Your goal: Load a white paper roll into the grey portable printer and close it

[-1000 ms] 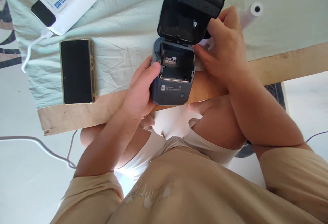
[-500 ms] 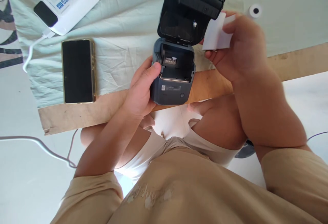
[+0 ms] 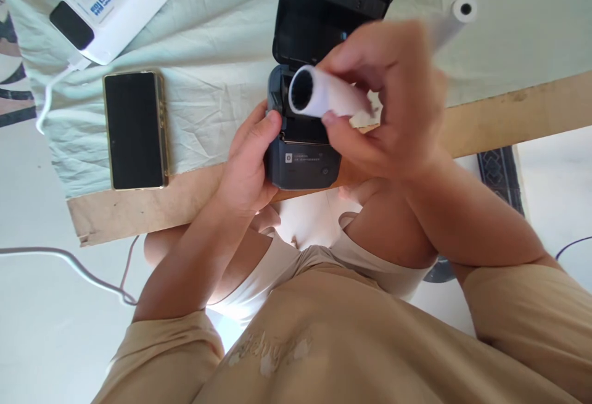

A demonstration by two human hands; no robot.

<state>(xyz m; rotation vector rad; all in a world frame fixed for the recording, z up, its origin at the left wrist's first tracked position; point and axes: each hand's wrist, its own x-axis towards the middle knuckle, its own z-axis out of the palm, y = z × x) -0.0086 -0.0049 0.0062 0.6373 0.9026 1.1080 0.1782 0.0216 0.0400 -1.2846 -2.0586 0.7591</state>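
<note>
Portable printer, lid open, at the near table edge: left hand is clasping its left side, steadying it, while right hand is pinching a paper roll directly over the open bay.

White paper roll — dark grey printer — pale green cloth.

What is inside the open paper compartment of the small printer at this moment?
The compartment of the printer is mostly covered: the right hand holds a white paper roll above it. Only a dark strip shows beneath the roll. The left hand holds the printer's side.
</note>
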